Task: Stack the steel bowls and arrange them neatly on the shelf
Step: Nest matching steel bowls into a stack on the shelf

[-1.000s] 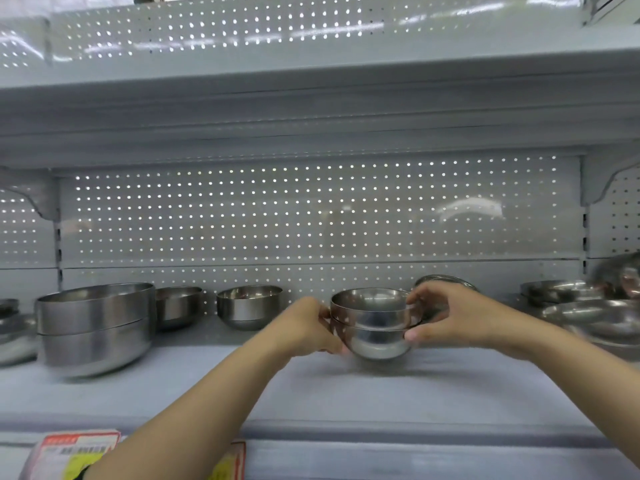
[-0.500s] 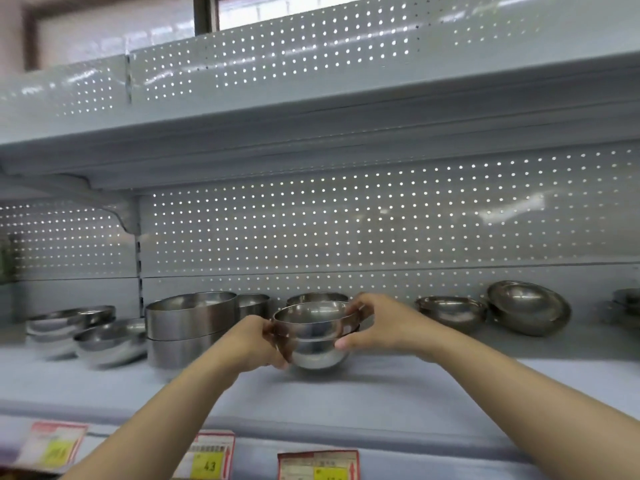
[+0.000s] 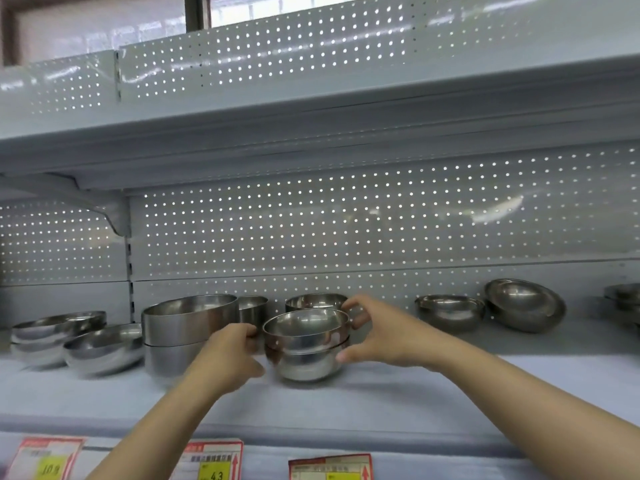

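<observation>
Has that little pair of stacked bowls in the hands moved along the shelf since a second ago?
Yes. The stacked small bowls went left, now beside the big steel stack.

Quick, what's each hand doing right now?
Left hand: grips the stacked pair of small round steel bowls.
Right hand: grips the same pair's other side.

The stacked pair of bowls [image 3: 306, 344] at centre is polished steel, mirror-glossy. At nine o'clock, the large bowls [image 3: 188, 332] look brushed, duller metal. The shelf [image 3: 381, 403] is smooth painted metal, matt pale grey; its back panel [image 3: 346, 230] is perforated sheet. Price tags [image 3: 211, 460] at six o'clock are glossy paper.
</observation>
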A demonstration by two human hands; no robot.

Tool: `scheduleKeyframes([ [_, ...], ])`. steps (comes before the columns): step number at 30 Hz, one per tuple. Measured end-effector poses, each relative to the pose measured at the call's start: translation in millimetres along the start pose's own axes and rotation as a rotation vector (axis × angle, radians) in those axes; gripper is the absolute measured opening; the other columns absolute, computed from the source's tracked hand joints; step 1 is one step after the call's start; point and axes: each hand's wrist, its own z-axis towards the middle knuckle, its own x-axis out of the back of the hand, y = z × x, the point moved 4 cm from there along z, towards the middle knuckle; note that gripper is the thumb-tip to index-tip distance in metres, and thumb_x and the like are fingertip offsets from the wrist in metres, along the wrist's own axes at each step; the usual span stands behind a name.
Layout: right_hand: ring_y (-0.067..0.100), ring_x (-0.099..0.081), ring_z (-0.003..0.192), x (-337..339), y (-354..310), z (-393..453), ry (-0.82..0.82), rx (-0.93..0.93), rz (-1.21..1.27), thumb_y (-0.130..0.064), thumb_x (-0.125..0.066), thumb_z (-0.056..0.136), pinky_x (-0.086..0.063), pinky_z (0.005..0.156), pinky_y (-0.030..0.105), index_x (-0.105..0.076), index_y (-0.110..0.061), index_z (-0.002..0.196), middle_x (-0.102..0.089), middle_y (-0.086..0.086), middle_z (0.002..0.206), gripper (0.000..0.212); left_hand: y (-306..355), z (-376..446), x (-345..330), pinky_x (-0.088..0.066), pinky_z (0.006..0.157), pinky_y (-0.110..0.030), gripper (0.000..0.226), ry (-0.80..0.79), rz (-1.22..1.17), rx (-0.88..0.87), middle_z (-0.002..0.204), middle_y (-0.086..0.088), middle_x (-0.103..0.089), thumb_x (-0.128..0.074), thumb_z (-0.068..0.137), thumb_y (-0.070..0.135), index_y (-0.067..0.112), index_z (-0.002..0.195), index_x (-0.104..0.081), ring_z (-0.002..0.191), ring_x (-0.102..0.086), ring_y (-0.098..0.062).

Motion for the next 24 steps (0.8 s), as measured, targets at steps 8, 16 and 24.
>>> scheduleKeyframes([
  [8,0.014,-0.063,0.089,109,40,-18,0.35,-0.028,-0.086,-0.023,-0.075,0.078,-0.047,0.067,0.019,-0.059,-0.028,0.104,-0.063,-0.008,0.106,0.032,139,-27,-5,-0.046,0.087,-0.029,0.044,0.282,0.099,-0.387,0.122,0.0,-0.06,-0.056,0.088,0.015,0.023,0.132,-0.05,0.109,-0.058,-0.023],
  [16,0.02,-0.057,0.113,134,121,25,0.188,-0.268,-0.374,-0.015,-0.068,0.083,-0.043,0.088,0.023,-0.063,-0.014,0.119,-0.061,0.003,0.125,0.037,262,70,-130,-0.043,0.102,-0.034,0.04,-0.025,0.142,-0.358,0.133,-0.012,-0.053,-0.055,0.088,0.006,0.011,0.128,-0.055,0.124,-0.051,-0.029],
  [24,0.023,-0.064,0.096,106,174,37,0.181,-0.266,-0.497,-0.018,-0.056,0.087,-0.052,0.083,0.034,-0.068,-0.025,0.087,-0.068,0.002,0.102,0.014,238,94,-182,-0.046,0.094,-0.034,0.03,-0.151,0.255,-0.377,0.124,-0.016,-0.06,-0.048,0.09,0.006,0.006,0.116,-0.061,0.113,-0.058,-0.034],
])
